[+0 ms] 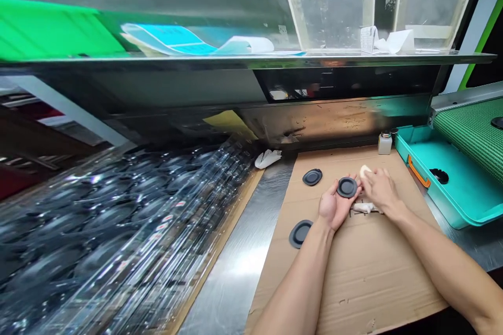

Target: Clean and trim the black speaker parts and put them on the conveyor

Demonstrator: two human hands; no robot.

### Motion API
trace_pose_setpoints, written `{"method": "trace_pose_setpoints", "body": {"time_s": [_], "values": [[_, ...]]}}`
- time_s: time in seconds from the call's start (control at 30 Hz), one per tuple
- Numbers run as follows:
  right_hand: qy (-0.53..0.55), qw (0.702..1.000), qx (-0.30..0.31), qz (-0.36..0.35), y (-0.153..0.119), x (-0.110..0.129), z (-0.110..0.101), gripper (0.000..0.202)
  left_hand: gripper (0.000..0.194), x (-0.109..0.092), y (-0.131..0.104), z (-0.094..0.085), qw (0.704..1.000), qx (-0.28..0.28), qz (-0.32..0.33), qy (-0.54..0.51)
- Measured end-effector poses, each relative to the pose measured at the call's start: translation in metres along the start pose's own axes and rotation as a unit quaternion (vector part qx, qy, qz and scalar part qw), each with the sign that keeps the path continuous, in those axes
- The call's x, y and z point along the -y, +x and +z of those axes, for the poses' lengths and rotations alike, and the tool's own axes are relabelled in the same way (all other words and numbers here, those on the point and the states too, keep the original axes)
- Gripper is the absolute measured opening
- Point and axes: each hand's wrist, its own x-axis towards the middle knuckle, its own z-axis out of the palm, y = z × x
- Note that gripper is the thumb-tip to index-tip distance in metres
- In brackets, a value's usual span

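Note:
A dark grey oval part (347, 187) with a raised rim rests on the fingers of my left hand (334, 207), the thumb at its edge. Beside it on the right, my right hand (379, 188) pinches a small white wad of cloth or tissue (365, 171). Beneath the hands, a crumpled white wipe (365, 208) lies on the cardboard sheet (353, 282) with a few thin dark bits around it. Two similar dark oval parts lie to the left, one farther back (312, 177) and one nearer (301, 234).
Stacked clear plastic trays (129, 220) of dark parts fill the left side. At right, a teal bin (424, 209) holds a black round piece (439, 176) beside a green mesh belt (471, 125). A small white bottle (385, 143) stands at the back. A metal shelf (220, 61) crosses above.

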Motion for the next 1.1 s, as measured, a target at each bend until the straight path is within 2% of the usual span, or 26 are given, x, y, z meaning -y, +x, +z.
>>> {"method": "trace_pose_setpoints", "body": {"time_s": [0.1,0.2,0.47,0.63,0.73,1.0,1.1], "values": [[-0.004,0.999,-0.015,0.049,0.01,-0.033,0.002,0.031,0.034,-0.003,-0.003,0.003,1.0,0.005,-0.016,-0.014],[-0.016,0.998,-0.01,0.065,0.012,-0.046,0.008,0.031,0.039,-0.006,-0.006,0.005,0.999,0.003,-0.024,-0.044],[0.007,0.998,-0.01,0.066,0.012,-0.045,0.015,0.035,0.036,-0.012,-0.008,0.007,0.997,0.001,-0.011,-0.077],[0.016,0.998,-0.011,0.063,0.013,-0.048,0.015,0.036,0.061,-0.013,-0.012,0.012,0.996,0.007,-0.023,-0.084],[0.018,0.998,-0.01,0.063,0.012,-0.048,0.015,0.037,0.066,-0.012,-0.015,0.012,0.997,0.014,-0.041,-0.071],[0.014,0.998,-0.013,0.061,0.014,-0.05,0.016,0.039,0.067,-0.01,-0.017,0.012,0.999,0.008,-0.047,-0.025],[0.014,0.998,-0.012,0.061,0.014,-0.051,0.017,0.039,0.062,-0.008,-0.017,0.013,0.999,0.017,-0.041,0.019]]}}
